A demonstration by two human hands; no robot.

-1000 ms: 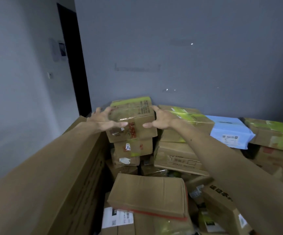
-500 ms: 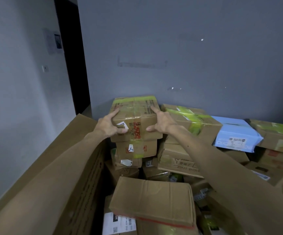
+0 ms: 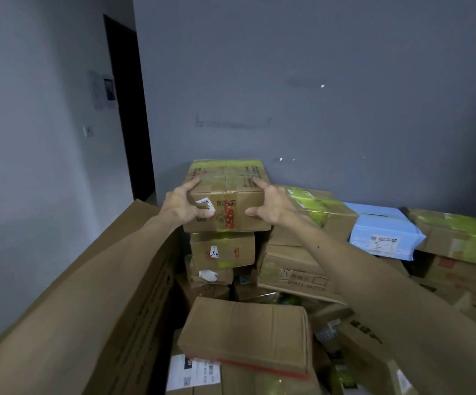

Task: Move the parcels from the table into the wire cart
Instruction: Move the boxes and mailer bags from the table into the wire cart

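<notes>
A brown cardboard parcel (image 3: 227, 192) with green tape and a red print tops a stack of boxes near the back wall. My left hand (image 3: 184, 206) grips its left end, thumb on the front face and fingers over the top edge. My right hand (image 3: 271, 208) grips its right end the same way. Under it sits a smaller taped box (image 3: 222, 249). No wire cart shows in this view.
A tall cardboard sheet (image 3: 134, 283) walls the left side. Several parcels crowd the pile: a flat brown box (image 3: 245, 332) in front, green-taped boxes (image 3: 316, 215) and a light blue parcel (image 3: 382, 229) to the right. A grey wall and dark doorway (image 3: 128, 109) lie behind.
Both hands have closed tighter round the top parcel's ends, and it has shifted slightly up and toward me. My view has moved nearer to the stack.
</notes>
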